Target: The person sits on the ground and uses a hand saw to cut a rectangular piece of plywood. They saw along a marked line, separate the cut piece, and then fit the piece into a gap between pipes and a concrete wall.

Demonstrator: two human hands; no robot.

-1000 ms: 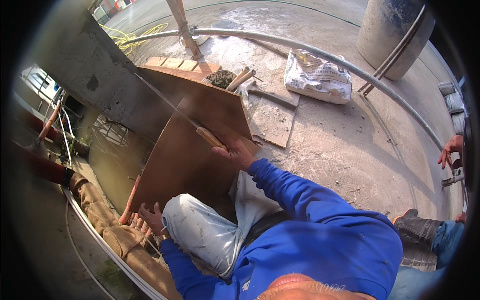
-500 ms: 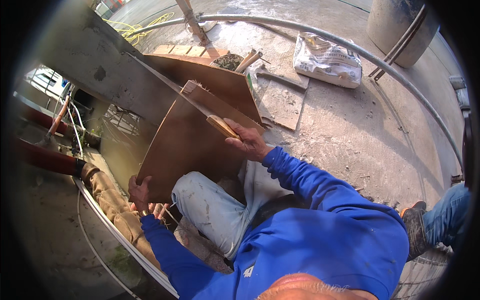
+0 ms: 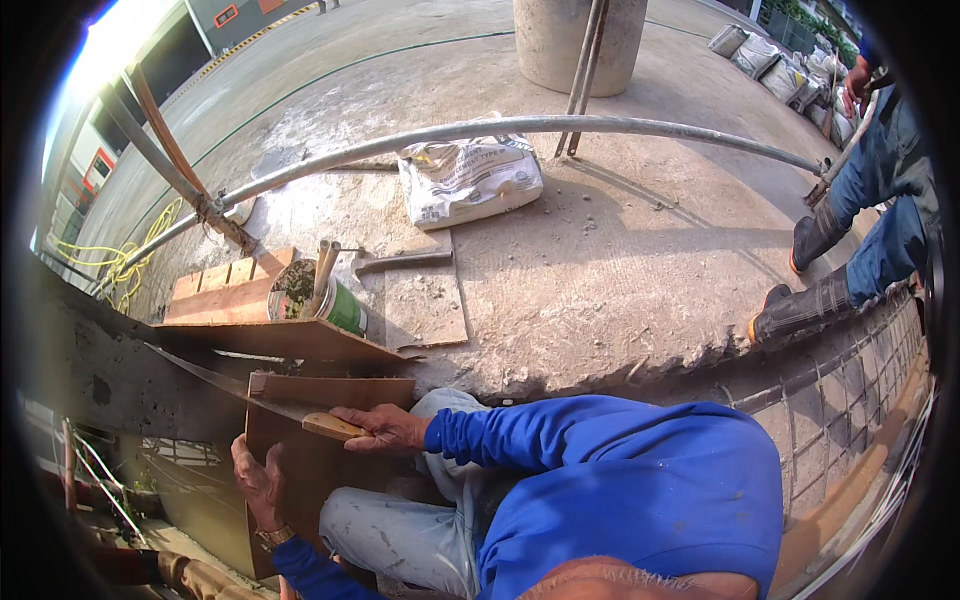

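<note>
Upward along the edge of the brown board [image 3: 310, 465], the left hand [image 3: 260, 482] has been moving since the earlier frame, and now it is standing nearer to the saw [image 3: 290, 410]. Its thumb and fingers are staying apart; whether they are pressing the board, I cannot tell. The right hand [image 3: 385, 429] is clamping on the saw's wooden handle, while the blade is pointing toward 10 o'clock, crossing the board's upper corner. From the handle, a bucket [image 3: 347, 310] is standing at 12 o'clock, and a white bag [image 3: 470, 190] is lying at 1 o'clock.
</note>
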